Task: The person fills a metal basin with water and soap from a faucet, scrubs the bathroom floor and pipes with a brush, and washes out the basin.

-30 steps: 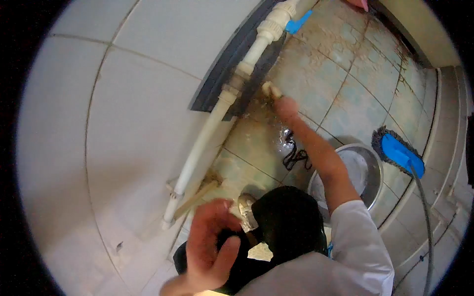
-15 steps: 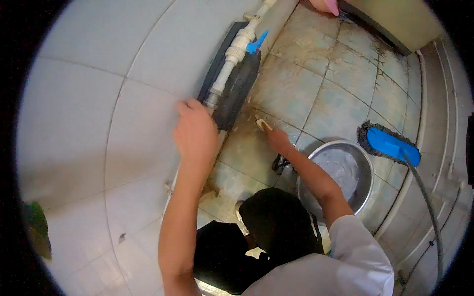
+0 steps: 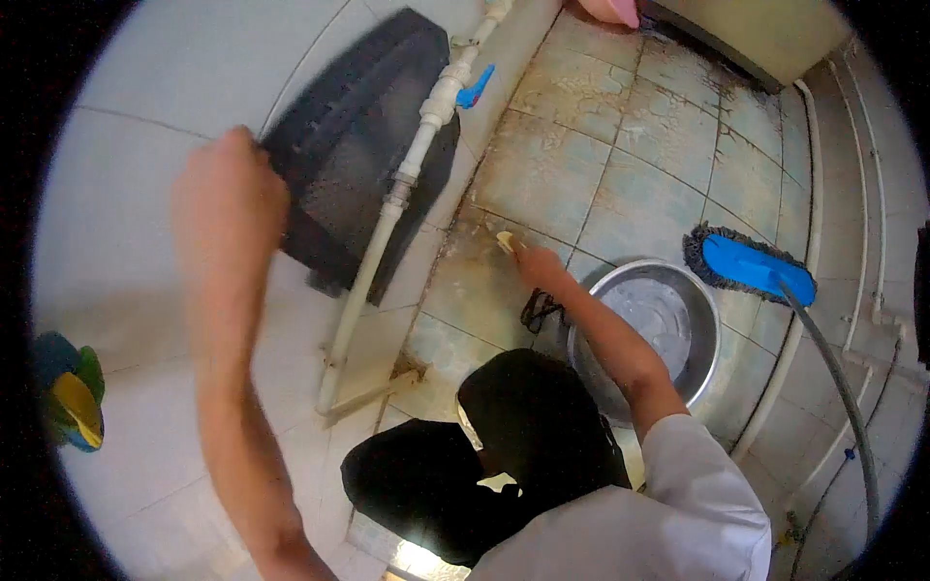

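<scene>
My left hand is closed on the edge of a dark grey plastic panel. The panel stands tilted behind the white pipe with the blue valve handle. Low over the wet floor tiles, my right hand grips a small pale-yellow brush-like object; its exact kind is hard to tell. Beside my right wrist lies a black cord-like thing. A round metal basin sits under my right forearm.
A blue mop head with a grey fringe and long handle lies to the right. Pipes run along the right wall. A pink basin is at the top. Something green and yellow is at the far left. My black-clad knees are below.
My left hand has risen from near my knees to the left, taking hold of the panel and pulling it out leftward from behind the pipe. My right hand has moved slightly nearer, still gripping the yellowish object.
</scene>
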A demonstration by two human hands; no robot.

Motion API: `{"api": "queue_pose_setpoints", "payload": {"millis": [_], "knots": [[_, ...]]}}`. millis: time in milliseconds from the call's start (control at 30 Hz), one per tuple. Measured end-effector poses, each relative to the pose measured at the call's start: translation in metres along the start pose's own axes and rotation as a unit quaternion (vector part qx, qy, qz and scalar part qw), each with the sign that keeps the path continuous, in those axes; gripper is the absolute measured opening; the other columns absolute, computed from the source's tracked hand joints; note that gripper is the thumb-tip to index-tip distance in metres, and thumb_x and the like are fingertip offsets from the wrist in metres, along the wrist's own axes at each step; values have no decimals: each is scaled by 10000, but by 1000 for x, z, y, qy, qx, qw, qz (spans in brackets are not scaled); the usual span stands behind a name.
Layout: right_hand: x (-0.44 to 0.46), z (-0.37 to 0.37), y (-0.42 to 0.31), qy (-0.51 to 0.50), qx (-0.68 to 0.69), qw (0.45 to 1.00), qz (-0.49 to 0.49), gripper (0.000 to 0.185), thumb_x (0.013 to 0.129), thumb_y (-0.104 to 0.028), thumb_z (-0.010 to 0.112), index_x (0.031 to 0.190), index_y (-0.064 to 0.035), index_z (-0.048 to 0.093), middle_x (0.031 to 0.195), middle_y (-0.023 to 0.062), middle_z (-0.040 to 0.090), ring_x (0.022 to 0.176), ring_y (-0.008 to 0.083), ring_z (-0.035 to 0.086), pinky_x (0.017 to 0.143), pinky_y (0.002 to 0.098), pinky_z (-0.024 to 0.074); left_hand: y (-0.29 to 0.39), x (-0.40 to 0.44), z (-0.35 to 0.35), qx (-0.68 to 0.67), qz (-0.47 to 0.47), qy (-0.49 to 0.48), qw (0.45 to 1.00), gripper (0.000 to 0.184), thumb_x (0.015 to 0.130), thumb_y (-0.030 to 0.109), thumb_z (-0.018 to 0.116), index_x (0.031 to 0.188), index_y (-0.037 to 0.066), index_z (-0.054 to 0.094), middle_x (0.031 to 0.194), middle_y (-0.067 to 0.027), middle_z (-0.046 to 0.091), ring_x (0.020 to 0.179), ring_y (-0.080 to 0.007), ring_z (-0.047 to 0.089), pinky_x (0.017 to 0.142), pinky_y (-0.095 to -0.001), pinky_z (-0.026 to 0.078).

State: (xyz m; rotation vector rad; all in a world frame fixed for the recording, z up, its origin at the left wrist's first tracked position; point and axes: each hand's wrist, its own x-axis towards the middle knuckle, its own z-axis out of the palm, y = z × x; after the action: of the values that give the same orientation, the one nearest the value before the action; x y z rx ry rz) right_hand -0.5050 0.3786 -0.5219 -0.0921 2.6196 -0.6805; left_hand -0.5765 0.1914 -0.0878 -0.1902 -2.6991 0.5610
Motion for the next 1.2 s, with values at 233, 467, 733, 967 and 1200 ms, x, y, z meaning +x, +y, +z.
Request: {"api": "queue_pose_setpoints", "payload": {"millis": [233, 467, 733, 967, 1200], "knots": [[-10, -27, 23, 18, 52, 998, 28, 500, 849, -303, 426, 1299, -113, 317, 819, 211, 605, 741, 371, 598, 633, 470, 471, -31, 30, -91, 4, 42, 88, 995, 187, 830, 179, 512, 858, 14, 596, 754, -170, 612, 685, -334, 595, 613, -378, 456], [-22, -61, 59, 96, 103, 988, 64, 397, 862, -267, 385, 1225, -111, 421, 772, 251, 590, 705, 427, 568, 634, 516, 440, -3, 20, -201, 39, 38, 183, 982, 197, 684, 147, 598, 792, -1, 671, 726, -162, 646, 596, -276, 617, 565, -383, 492], [-53, -82, 106, 179, 268, 940, 112, 428, 878, -311, 374, 1239, -84, 415, 909, 276, 574, 838, 450, 547, 763, 476, 433, 47, 101, -228, -44, 130, 321, 937, 196, 640, 146, 610, 699, -34, 661, 676, -161, 641, 555, -282, 613, 524, -374, 483], [-75, -96, 138, 273, 296, 903, 151, 435, 877, -328, 357, 1239, -96, 423, 895, 280, 575, 831, 437, 561, 745, 457, 443, 88, 182, -170, -127, 131, 445, 877, 200, 640, 163, 630, 655, -35, 656, 659, -166, 637, 551, -312, 620, 512, -378, 487], [-100, -139, 161, 353, 278, 872, 192, 447, 875, -321, 372, 1270, -115, 403, 893, 260, 586, 848, 427, 562, 741, 433, 443, 121, 317, -108, -420, 148, 303, 843, 180, 737, 127, 514, 743, -33, 595, 712, -245, 579, 718, -392, 577, 655, -475, 439]]}}
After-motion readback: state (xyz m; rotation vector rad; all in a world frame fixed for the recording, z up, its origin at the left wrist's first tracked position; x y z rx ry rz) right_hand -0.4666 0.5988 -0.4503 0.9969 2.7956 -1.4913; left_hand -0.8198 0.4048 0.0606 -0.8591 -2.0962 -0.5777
